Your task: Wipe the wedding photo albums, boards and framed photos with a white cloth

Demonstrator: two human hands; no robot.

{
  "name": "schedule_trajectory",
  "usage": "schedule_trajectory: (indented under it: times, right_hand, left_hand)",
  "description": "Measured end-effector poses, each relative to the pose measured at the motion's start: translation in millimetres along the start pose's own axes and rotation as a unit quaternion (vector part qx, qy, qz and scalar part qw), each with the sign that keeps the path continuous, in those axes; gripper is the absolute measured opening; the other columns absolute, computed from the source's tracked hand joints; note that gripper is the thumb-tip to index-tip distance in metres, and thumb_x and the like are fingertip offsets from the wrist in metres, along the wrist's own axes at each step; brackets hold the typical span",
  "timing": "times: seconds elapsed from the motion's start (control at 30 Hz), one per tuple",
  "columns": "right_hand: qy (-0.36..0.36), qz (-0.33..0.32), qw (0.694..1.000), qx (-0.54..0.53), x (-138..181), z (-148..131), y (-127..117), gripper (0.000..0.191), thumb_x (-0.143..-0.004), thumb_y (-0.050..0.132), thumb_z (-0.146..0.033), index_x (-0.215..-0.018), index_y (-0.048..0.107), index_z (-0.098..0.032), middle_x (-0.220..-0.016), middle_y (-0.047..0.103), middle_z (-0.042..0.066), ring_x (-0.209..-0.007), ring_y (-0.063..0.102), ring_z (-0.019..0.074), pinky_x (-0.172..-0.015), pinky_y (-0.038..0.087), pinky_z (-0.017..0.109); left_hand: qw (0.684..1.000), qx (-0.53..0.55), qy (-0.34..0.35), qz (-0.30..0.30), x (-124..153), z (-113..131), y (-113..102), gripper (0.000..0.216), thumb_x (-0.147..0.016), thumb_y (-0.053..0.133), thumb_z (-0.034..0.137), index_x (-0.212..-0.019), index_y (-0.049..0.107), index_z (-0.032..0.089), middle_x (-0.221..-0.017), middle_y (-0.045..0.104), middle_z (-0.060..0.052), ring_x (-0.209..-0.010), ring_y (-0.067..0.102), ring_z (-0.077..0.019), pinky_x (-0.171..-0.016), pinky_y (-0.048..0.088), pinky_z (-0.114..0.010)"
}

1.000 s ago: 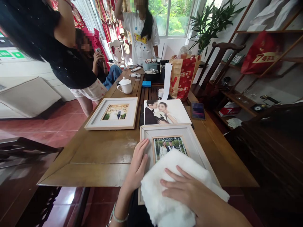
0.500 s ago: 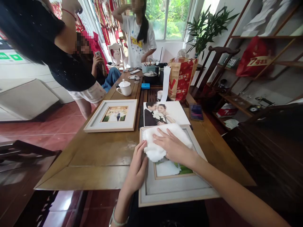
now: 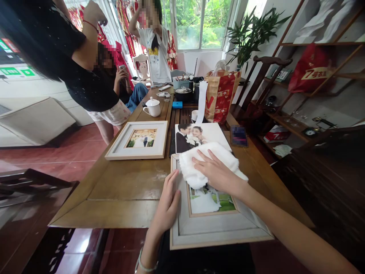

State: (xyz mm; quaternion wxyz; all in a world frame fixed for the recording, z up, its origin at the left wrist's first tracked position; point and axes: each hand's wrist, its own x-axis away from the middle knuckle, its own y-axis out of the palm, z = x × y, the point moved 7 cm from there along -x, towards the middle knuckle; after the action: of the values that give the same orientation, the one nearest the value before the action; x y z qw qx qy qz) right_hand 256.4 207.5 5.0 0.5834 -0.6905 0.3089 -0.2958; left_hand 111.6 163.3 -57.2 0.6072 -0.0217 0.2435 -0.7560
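A white picture frame (image 3: 216, 231) with a wedding photo lies at the near edge of the wooden table (image 3: 125, 190), partly overhanging it. My left hand (image 3: 168, 201) lies flat, fingers stretched out, on the frame's left border. My right hand (image 3: 218, 173) presses a white fluffy cloth (image 3: 196, 167) onto the upper part of the frame, fingers spread over the cloth. The cloth hides the top of the photo.
A second white frame (image 3: 138, 140) and an unframed wedding print (image 3: 199, 135) lie further back. Behind them stand a white teapot (image 3: 153, 106), a blue box (image 3: 177, 104) and a red paper bag (image 3: 221, 95). Three people are at the left and far end. Shelves (image 3: 310, 76) line the right.
My right hand slid the cloth from the frame's near end up to its far end, uncovering the lower photo. My left hand stayed on the left border.
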Motion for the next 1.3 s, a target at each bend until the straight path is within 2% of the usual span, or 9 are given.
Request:
schedule_trajectory:
  times: [0.13,0.23,0.37,0.53,0.7,0.83,1.03,1.13,1.3]
  right_hand:
    - [-0.025,0.012,1.000,-0.009,-23,0,2,0.065,-0.064,0.037,0.017,-0.120,0.056,-0.009,-0.151,0.039,0.016,-0.146,0.009,0.0262,-0.118,0.011,0.054]
    - [-0.029,-0.002,0.999,-0.020,-20,-2,5,0.066,-0.061,0.037,0.016,-0.118,0.057,-0.009,-0.152,0.037,0.018,-0.146,0.013,0.0288,-0.115,0.018,0.058]
    - [-0.020,-0.042,0.998,-0.039,12,-14,16,0.070,-0.056,0.039,0.013,-0.120,0.056,-0.009,-0.151,0.039,0.017,-0.144,0.019,0.0322,-0.112,0.024,0.062]
    - [0.017,-0.127,0.987,-0.098,68,-53,32,0.075,-0.055,0.044,0.006,-0.128,0.052,-0.011,-0.154,0.031,0.016,-0.145,0.013,0.0320,-0.114,0.018,0.062]
    - [0.007,-0.204,0.965,-0.163,98,-79,30,0.070,-0.056,0.045,0.004,-0.122,0.058,-0.014,-0.151,0.038,0.014,-0.145,0.020,0.0293,-0.116,0.018,0.058]
    - [0.043,-0.134,0.979,-0.146,77,-51,20,0.074,-0.055,0.040,0.007,-0.124,0.057,-0.017,-0.149,0.044,0.009,-0.144,0.025,0.0237,-0.117,0.017,0.056]
    - [0.101,-0.008,0.994,-0.043,25,-3,20,0.073,-0.057,0.039,0.010,-0.125,0.054,-0.012,-0.151,0.040,0.012,-0.145,0.018,0.0299,-0.115,0.017,0.060]
    - [0.077,-0.023,0.996,-0.047,26,-10,24,0.070,-0.058,0.041,0.009,-0.122,0.055,-0.011,-0.152,0.039,0.014,-0.146,0.012,0.0320,-0.115,0.016,0.060]
    - [0.013,-0.113,0.983,-0.143,68,-52,27,0.068,-0.057,0.041,0.007,-0.119,0.058,-0.013,-0.151,0.040,0.014,-0.146,0.014,0.0297,-0.115,0.013,0.062]
  left_hand:
    - [1.000,0.001,0.003,0.002,-1,1,0,0.049,-0.099,0.036,0.022,-0.146,0.030,0.031,-0.152,0.029,-0.006,-0.144,0.023,-0.0240,-0.119,0.018,-0.048]
    - [1.000,0.003,-0.001,0.003,-1,1,0,0.049,-0.099,0.036,0.022,-0.146,0.030,0.031,-0.153,0.028,-0.007,-0.145,0.023,-0.0244,-0.119,0.017,-0.049]
    - [1.000,0.005,-0.003,0.003,-1,-1,0,0.048,-0.099,0.037,0.023,-0.146,0.031,0.031,-0.153,0.029,-0.006,-0.144,0.024,-0.0248,-0.119,0.018,-0.048]
    - [1.000,-0.005,0.005,0.001,0,0,1,0.047,-0.100,0.034,0.021,-0.146,0.031,0.031,-0.152,0.030,-0.006,-0.144,0.025,-0.0227,-0.120,0.019,-0.046]
    - [1.000,-0.008,0.013,-0.007,-1,3,2,0.047,-0.100,0.035,0.021,-0.146,0.033,0.032,-0.154,0.030,-0.005,-0.145,0.023,-0.0243,-0.120,0.018,-0.048]
    - [1.000,-0.012,0.018,-0.012,-1,4,2,0.047,-0.100,0.034,0.020,-0.145,0.034,0.033,-0.155,0.030,-0.004,-0.146,0.022,-0.0231,-0.120,0.018,-0.049]
    - [0.999,-0.015,0.028,-0.015,-2,6,2,0.045,-0.100,0.034,0.020,-0.143,0.038,0.032,-0.154,0.032,-0.005,-0.146,0.021,-0.0242,-0.120,0.017,-0.051]
    - [0.999,-0.013,0.032,-0.011,-2,6,1,0.045,-0.100,0.035,0.020,-0.143,0.038,0.032,-0.153,0.034,-0.005,-0.146,0.022,-0.0248,-0.119,0.018,-0.052]
    - [0.999,-0.020,0.034,-0.012,-2,4,2,0.046,-0.100,0.034,0.019,-0.144,0.036,0.033,-0.153,0.033,-0.004,-0.146,0.022,-0.0227,-0.120,0.017,-0.050]
